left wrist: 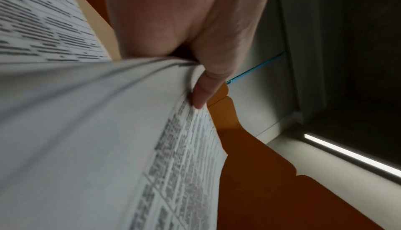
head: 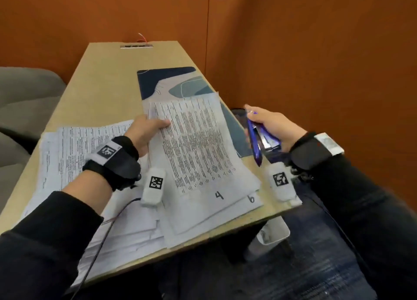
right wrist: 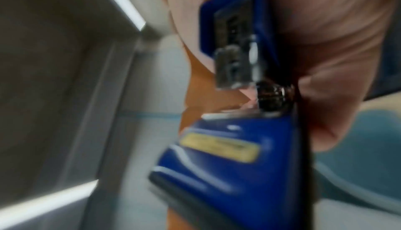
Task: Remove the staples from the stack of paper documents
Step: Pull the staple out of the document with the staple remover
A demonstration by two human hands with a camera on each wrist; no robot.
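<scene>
- At the tabletop's near right edge, your left hand (head: 144, 130) pinches the numbered document (head: 198, 155), lifting its side to expose staples.
- Your right hand (head: 268, 128) grips the blue stapler (head: 255, 141), poised beside it.

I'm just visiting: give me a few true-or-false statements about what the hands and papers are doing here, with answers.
1. The left hand grips a printed paper bundle. True.
2. The right hand is empty. False: it holds a blue stapler.
3. The bundle's top sheet carries a handwritten 4. True.
4. The stapler touches the bundle. False: it is held apart, to the bundle's right.
5. A patterned desk mat lies beyond the papers. True.
</scene>
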